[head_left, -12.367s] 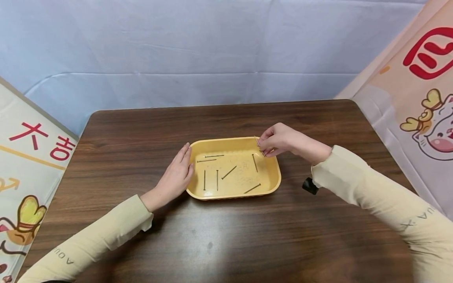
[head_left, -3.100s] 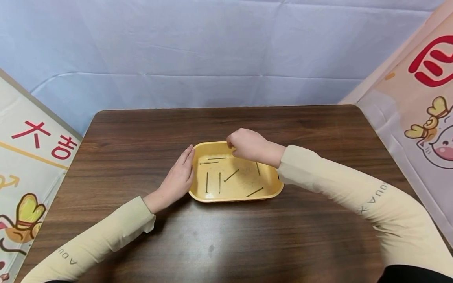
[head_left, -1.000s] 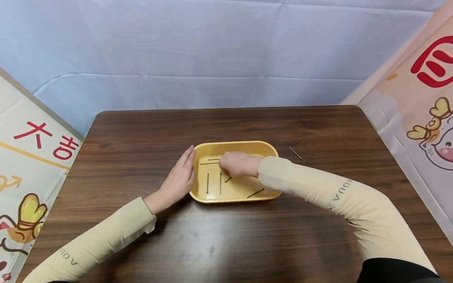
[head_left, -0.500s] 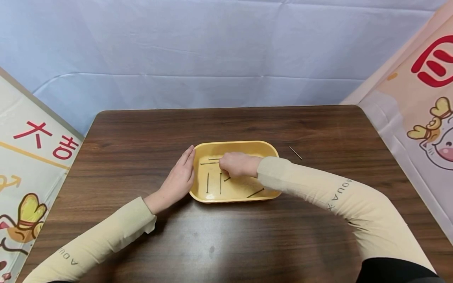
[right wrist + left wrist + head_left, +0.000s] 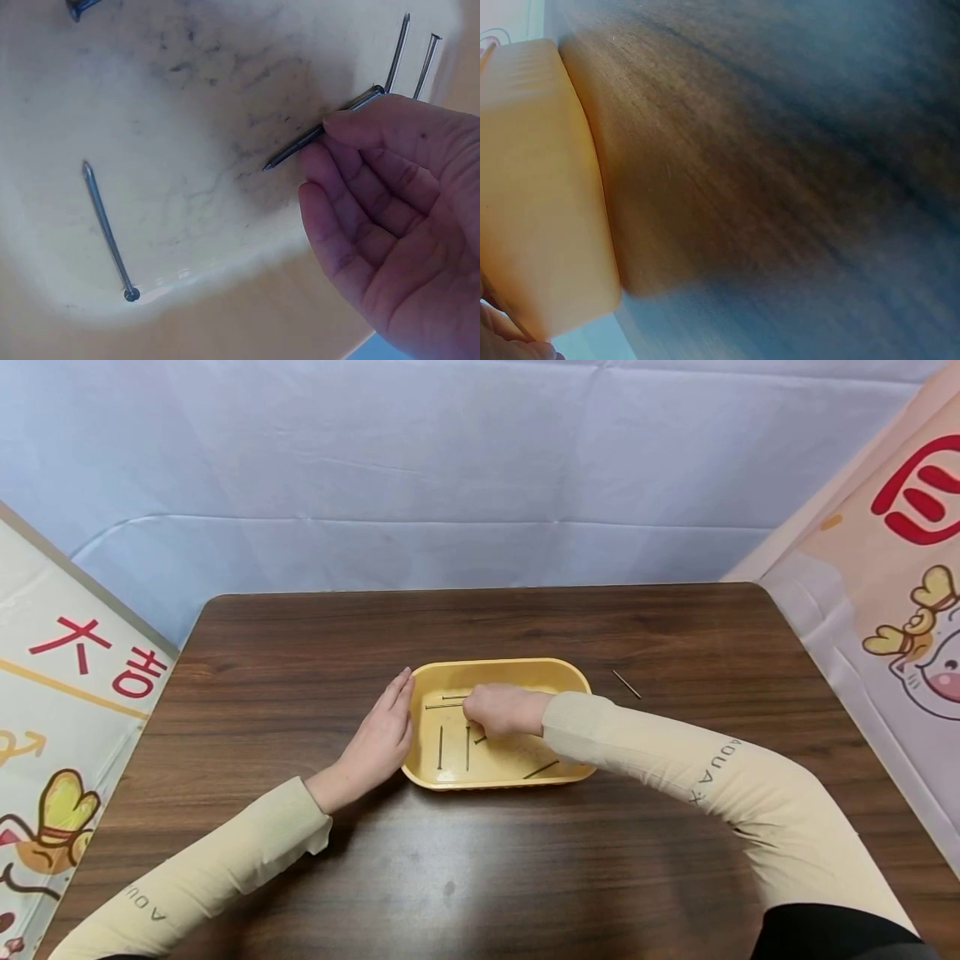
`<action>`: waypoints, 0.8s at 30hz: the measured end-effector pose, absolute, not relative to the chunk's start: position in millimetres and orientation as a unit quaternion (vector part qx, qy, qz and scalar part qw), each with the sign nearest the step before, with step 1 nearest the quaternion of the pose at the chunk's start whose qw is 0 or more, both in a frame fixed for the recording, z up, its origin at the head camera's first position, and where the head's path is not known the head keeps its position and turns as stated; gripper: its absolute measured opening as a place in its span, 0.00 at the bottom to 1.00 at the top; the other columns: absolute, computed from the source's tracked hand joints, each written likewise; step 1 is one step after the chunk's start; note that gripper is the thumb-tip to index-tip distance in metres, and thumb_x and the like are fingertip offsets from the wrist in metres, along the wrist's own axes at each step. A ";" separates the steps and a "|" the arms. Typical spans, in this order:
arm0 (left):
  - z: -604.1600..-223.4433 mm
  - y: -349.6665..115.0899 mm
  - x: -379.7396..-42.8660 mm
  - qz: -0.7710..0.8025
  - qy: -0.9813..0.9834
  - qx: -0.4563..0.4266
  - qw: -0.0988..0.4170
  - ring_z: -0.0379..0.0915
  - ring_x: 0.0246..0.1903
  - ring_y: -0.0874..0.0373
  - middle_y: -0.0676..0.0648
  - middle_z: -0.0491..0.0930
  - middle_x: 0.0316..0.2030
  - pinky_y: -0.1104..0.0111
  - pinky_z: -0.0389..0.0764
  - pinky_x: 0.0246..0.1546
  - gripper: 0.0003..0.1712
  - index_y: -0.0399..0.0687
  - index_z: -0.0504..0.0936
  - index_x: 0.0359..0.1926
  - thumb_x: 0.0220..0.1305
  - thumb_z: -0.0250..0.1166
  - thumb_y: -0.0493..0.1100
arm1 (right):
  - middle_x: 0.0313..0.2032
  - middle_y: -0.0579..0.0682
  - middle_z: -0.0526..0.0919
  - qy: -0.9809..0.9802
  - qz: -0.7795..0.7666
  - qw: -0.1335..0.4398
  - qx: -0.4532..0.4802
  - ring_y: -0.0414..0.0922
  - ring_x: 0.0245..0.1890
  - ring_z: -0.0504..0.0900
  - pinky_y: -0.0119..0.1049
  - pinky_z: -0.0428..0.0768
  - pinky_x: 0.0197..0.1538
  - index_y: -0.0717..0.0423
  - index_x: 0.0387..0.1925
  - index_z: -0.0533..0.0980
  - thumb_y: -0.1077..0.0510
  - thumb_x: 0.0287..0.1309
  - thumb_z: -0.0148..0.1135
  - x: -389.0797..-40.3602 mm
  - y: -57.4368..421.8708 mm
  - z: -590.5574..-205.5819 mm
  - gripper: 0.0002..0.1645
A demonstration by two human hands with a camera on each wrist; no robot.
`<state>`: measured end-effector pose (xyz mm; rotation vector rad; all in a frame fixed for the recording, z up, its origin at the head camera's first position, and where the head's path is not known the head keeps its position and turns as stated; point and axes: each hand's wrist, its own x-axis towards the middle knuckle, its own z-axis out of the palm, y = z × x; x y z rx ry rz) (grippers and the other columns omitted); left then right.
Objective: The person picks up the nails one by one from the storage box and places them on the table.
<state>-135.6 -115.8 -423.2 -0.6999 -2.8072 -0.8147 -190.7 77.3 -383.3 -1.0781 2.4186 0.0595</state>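
Ok so our right hand is down inside the yellow tray, no longer up at twelve o'clock, pinching a nail; looks secured; our left hand braces nine o'clock, straight-fingered.

Two red characters, 大吉, on pale left banner, outside left edge of table; yellow line beneath them. Lower on same banner, yellow arrow, head toward upper right. Beyond table's right edge, peach right banner: one large red character, cut off by frame, possibly 巳. Dark lettering AQUA X runs along cream right sleeve, over table's right half. Cream left sleeve, at table's near left corner: AQU, same dark print.
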 end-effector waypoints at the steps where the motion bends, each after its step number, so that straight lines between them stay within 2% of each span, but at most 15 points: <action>1: -423.2 -115.7 -135.6 -0.270 -0.932 -0.232 0.068 0.51 0.65 0.45 0.32 0.55 0.64 0.59 0.54 0.65 0.28 0.23 0.56 0.63 0.63 0.47 0.30 | 0.18 0.45 0.69 0.886 0.023 0.245 -0.394 0.40 0.19 0.63 0.29 0.64 0.19 0.50 0.10 0.68 0.75 0.38 0.49 -190.7 77.2 -383.4 0.18; 7: -423.3 -115.7 -135.4 -0.272 -0.932 -0.230 0.068 0.51 0.65 0.45 0.32 0.55 0.64 0.59 0.54 0.65 0.28 0.23 0.56 0.63 0.62 0.47 0.30 | 0.17 0.44 0.69 0.881 0.016 0.243 -0.406 0.40 0.19 0.63 0.28 0.64 0.19 0.50 0.10 0.69 0.75 0.37 0.49 -191.9 77.2 -382.2 0.18; 16: -422.7 -116.2 -135.2 -0.270 -0.931 -0.234 0.072 0.51 0.64 0.45 0.32 0.55 0.64 0.58 0.55 0.64 0.28 0.23 0.56 0.63 0.62 0.47 0.30 | 0.14 0.43 0.61 0.881 0.015 0.228 -0.415 0.39 0.17 0.57 0.29 0.57 0.18 0.50 0.09 0.62 0.75 0.33 0.47 -196.8 78.6 -368.3 0.18; 20: -422.4 -116.0 -135.0 -0.269 -0.932 -0.234 0.071 0.51 0.64 0.45 0.32 0.55 0.64 0.58 0.55 0.64 0.28 0.23 0.56 0.63 0.62 0.47 0.30 | 0.13 0.43 0.59 0.882 0.018 0.228 -0.412 0.39 0.17 0.55 0.28 0.55 0.18 0.50 0.09 0.62 0.75 0.36 0.47 -198.0 79.2 -361.9 0.18; 24: -422.0 -115.8 -134.8 -0.268 -0.932 -0.234 0.069 0.51 0.64 0.45 0.32 0.55 0.64 0.58 0.55 0.64 0.28 0.23 0.56 0.63 0.62 0.47 0.30 | 0.12 0.43 0.57 0.881 0.020 0.234 -0.411 0.39 0.16 0.53 0.29 0.54 0.19 0.50 0.08 0.62 0.73 0.45 0.50 -198.7 79.3 -355.6 0.21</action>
